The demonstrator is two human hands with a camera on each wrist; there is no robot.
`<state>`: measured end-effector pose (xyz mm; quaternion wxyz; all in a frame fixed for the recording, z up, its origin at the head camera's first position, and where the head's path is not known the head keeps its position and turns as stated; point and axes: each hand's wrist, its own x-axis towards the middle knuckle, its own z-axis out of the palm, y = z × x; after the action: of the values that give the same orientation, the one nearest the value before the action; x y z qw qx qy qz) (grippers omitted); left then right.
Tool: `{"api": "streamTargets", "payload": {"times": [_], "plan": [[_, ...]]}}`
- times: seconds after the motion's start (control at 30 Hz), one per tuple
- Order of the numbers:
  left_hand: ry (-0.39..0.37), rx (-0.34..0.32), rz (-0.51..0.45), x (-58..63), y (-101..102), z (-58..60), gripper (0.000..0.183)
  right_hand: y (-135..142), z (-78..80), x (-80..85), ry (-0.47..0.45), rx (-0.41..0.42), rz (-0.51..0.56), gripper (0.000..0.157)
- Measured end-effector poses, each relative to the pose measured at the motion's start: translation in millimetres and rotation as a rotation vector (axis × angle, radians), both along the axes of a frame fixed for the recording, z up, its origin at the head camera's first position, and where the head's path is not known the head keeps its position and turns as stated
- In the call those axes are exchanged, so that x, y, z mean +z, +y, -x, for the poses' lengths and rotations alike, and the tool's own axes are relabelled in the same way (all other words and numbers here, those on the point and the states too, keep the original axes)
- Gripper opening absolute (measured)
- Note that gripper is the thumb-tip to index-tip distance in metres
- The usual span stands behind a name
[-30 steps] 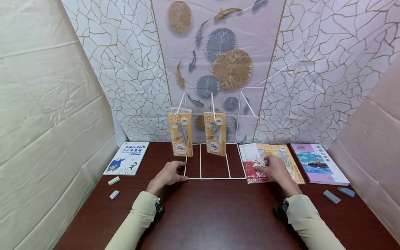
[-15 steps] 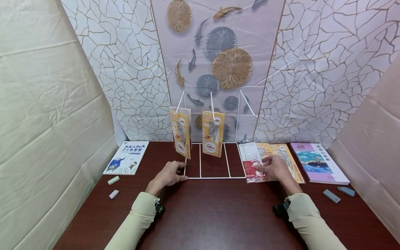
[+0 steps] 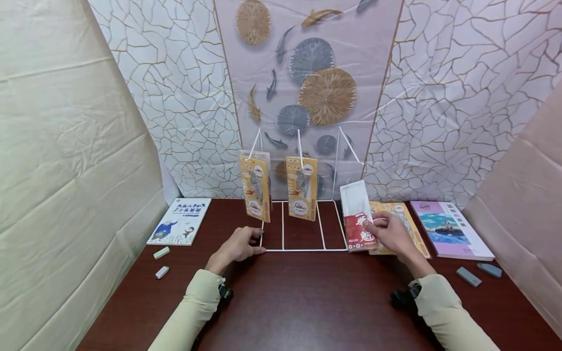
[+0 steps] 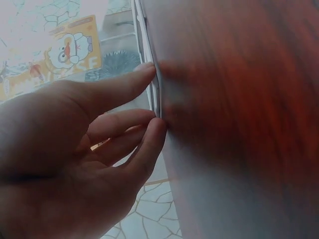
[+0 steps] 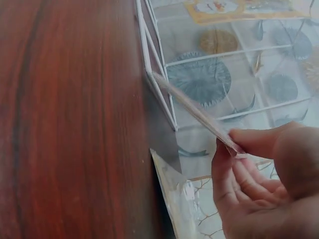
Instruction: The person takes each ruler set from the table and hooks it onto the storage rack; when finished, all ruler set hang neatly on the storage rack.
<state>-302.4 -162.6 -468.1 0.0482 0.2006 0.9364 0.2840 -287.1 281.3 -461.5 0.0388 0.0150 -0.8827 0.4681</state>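
Note:
In the head view my left hand [image 3: 239,243] is at the front left corner of a white wire display rack [image 3: 303,250], thumb and fingertips on its base wire. The left wrist view shows the same fingertips [image 4: 158,124] bent against that wire. My right hand [image 3: 391,234] pinches a flat red-and-white ruler packet [image 3: 357,214] by its right edge, beside the rack's right end. Seen edge-on in the right wrist view, the ruler packet [image 5: 199,114] is between thumb and fingers, tilted up off the table. Yellow duck-print packs [image 3: 255,190] hang on the left and middle hooks.
The rack's right hook [image 3: 351,146] carries nothing. Yellow packs [image 3: 401,219] lie under and beside my right hand. A purple-and-blue book [image 3: 450,231] is at the right, a white picture book [image 3: 180,222] at the left. Small erasers [image 3: 161,252] lie near both sides.
My right hand has lifted the ruler packet from the yellow packs and tilted it upright. The hanging left packs have swung slightly. My left hand stays at the rack corner.

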Motion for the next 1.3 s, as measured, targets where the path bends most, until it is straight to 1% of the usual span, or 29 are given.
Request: {"api": "streamTargets", "payload": {"times": [0.1, 0.2, 0.27, 0.37, 0.47, 0.53, 0.67, 0.73, 0.87, 0.97, 1.07, 1.17, 1.3], "plan": [[0.002, -0.014, 0.014, -0.5, 0.2, 0.1, 0.056, -3.5, -2.8, 2.7, 0.068, 0.021, 0.025, 0.052], [0.001, -0.016, 0.019, -0.9, 0.2, 0.3, 0.057, -8.8, -3.7, 3.0, 0.108, 0.066, 0.06, 0.046], [0.007, -0.02, 0.016, -1.0, 0.2, 0.4, 0.056, -13.5, -4.1, 2.4, 0.118, 0.111, 0.095, 0.043], [0.008, -0.03, 0.021, -1.5, 0.4, 0.5, 0.056, -21.6, -6.3, 2.0, 0.116, 0.181, 0.174, 0.04], [0.014, -0.037, 0.022, -2.4, 0.3, 1.4, 0.056, -31.6, -10.5, 4.7, 0.117, 0.243, 0.236, 0.04], [0.013, -0.034, 0.023, -2.7, 0.1, 1.7, 0.056, -39.5, -13.8, 8.0, 0.135, 0.286, 0.249, 0.04], [0.01, -0.032, 0.021, -3.3, -0.4, 2.2, 0.056, -56.7, -19.7, 15.3, 0.188, 0.362, 0.233, 0.036], [0.012, -0.03, 0.025, -3.7, -0.2, 2.5, 0.056, -65.2, -22.8, 19.3, 0.199, 0.386, 0.244, 0.035], [0.021, -0.034, 0.029, -3.8, 0.1, 2.8, 0.055, -79.7, -29.0, 30.1, 0.203, 0.381, 0.282, 0.036], [0.03, -0.039, 0.03, -3.3, -0.1, 2.8, 0.055, -88.5, -32.0, 39.5, 0.211, 0.363, 0.278, 0.037], [0.04, -0.046, 0.032, -4.0, -0.8, 2.9, 0.054, -95.5, -33.1, 48.1, 0.227, 0.36, 0.245, 0.037], [0.031, -0.039, 0.037, -4.2, -0.9, 2.5, 0.055, -101.8, -33.8, 55.8, 0.233, 0.368, 0.207, 0.037], [0.012, -0.025, 0.038, -4.2, -0.1, 2.7, 0.056, -109.1, -33.8, 61.5, 0.239, 0.376, 0.151, 0.032]]}}
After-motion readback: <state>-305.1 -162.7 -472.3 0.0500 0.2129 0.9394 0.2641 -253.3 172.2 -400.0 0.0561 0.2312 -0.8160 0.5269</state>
